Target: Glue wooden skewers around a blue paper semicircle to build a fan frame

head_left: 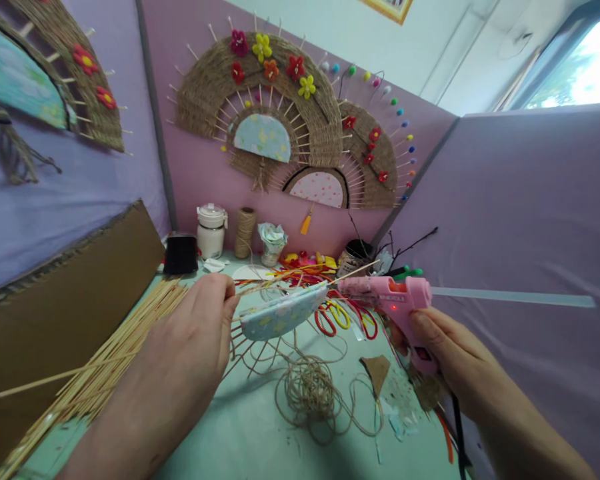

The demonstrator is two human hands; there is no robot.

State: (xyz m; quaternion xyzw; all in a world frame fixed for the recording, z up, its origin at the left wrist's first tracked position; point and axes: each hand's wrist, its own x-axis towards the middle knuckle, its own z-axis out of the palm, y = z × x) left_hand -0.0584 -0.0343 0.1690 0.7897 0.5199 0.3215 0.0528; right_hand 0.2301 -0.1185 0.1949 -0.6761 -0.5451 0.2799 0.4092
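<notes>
Head view of a craft counter closed in on three sides: purple panels at left and right, a pink panel behind, meeting in corners. A brown cardboard sheet leans along the left edge, with a bundle of bamboo sticks lying just beside it. Open counter surface remains in the near middle, between the forearms; the far half is crowded.

The left hand is closed, fingers pinched on the stick end of a half-round fabric fan piece, held above the counter with its spokes fanning below. The right hand is clamped round the grip of a pink glue gun, a clear glue stick projecting from its rear toward the right panel. The nozzle points left, just beside or touching the fan piece's upper right edge; contact cannot be told.

Beneath the fan piece lie a loose tangle of jute twine and red and yellow scissors. At the back stand a white lidded jar, contents hidden, a twine spool and a small cup stuffed with crumpled paper. Finished woven fans hang on the pink panel.
</notes>
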